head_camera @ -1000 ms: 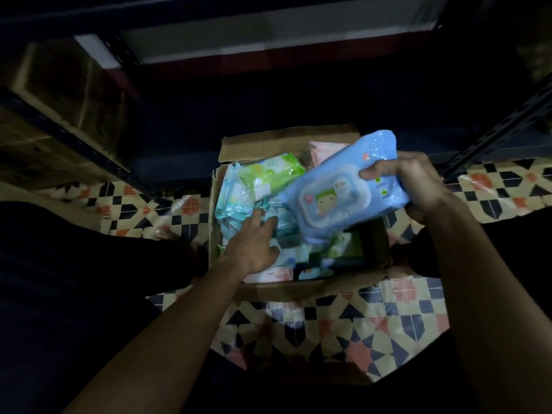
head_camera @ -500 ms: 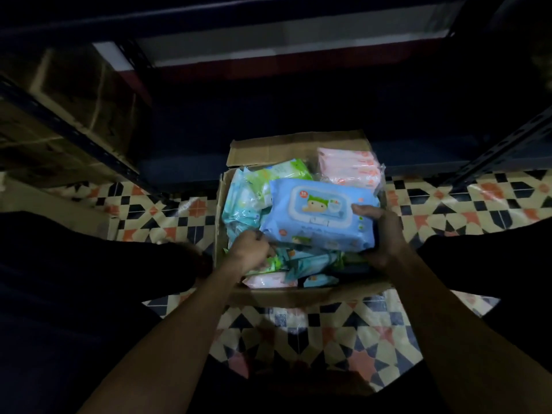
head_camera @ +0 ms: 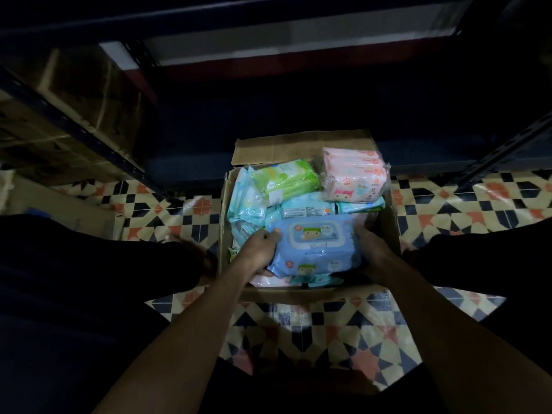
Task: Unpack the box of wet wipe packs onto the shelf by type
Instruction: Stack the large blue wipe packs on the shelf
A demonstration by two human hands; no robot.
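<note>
Patterned tile floor (head_camera: 313, 327), dim room; dark metal shelf (head_camera: 268, 121) beyond our cardboard box (head_camera: 298, 144). Our left hand (head_camera: 257, 249) and right hand (head_camera: 373, 249) clasp the blue pack (head_camera: 316, 246), fingers curled round its ends; green pack (head_camera: 283, 180) and pink pack (head_camera: 352, 174) lie behind.

Packs (head_camera: 310, 280) beneath blue pack (head_camera: 313, 249) mostly hidden, perhaps pink.

patterned tile floor (head_camera: 313, 333), stacked cartons (head_camera: 74, 94) left

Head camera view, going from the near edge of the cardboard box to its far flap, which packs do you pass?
Blue wipe pack with a cartoon lid, held by both hands → teal pack with a white label → green pack → far cardboard flap.
</note>
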